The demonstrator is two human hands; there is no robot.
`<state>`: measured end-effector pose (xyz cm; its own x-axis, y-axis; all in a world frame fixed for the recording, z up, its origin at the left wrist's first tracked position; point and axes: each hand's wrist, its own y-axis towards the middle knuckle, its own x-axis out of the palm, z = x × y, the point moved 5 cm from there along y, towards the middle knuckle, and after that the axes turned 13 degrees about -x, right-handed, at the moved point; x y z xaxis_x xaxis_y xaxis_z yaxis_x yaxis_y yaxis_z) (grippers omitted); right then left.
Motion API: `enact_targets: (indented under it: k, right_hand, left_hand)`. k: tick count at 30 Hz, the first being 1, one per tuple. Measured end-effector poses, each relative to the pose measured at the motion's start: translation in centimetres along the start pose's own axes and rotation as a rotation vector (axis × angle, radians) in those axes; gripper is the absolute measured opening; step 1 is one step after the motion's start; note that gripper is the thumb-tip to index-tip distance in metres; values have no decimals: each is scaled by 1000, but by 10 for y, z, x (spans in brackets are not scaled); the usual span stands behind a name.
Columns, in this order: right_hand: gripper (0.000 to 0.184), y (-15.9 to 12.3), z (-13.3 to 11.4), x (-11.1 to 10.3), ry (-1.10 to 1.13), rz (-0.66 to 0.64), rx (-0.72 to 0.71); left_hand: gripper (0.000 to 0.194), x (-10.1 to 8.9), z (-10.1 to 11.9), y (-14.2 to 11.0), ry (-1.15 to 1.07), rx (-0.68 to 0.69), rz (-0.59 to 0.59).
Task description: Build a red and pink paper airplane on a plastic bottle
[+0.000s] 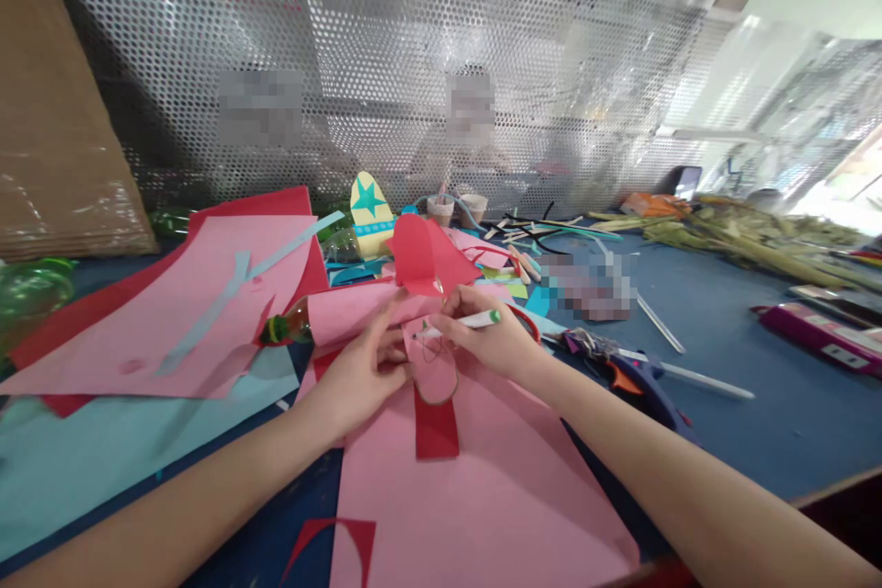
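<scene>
My right hand [492, 331] grips a white marker [475, 321] with a green end. Its tip rests on a small pink paper cutout [435, 377] with a rounded lower edge, where a few drawn lines show. My left hand [376, 367] is curled at the left edge of this cutout, thumb against it, some fingers hidden. Under the cutout lies a dark red paper strip [436, 432], on a large pink sheet [496, 496]. Just beyond my hands are a bottle wrapped in pink paper [341, 312] and a red paper shape [431, 253].
Pink sheets [207, 294] and a light blue sheet [83, 469] cover the left side. A hot glue gun [640, 386], a purple box [819, 340] and dried stalks [751, 239] lie right. A yellow decorated piece [372, 211] and cups [472, 209] stand behind.
</scene>
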<state>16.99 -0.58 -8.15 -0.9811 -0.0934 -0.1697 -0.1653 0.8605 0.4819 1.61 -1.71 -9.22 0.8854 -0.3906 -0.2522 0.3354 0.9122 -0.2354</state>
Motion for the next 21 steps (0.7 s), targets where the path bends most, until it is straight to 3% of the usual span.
enact_targets:
  k: [21]
  right_hand:
    - [23, 0, -2, 1, -6, 7, 22]
  left_hand:
    - [89, -1, 0, 0, 22, -6, 7]
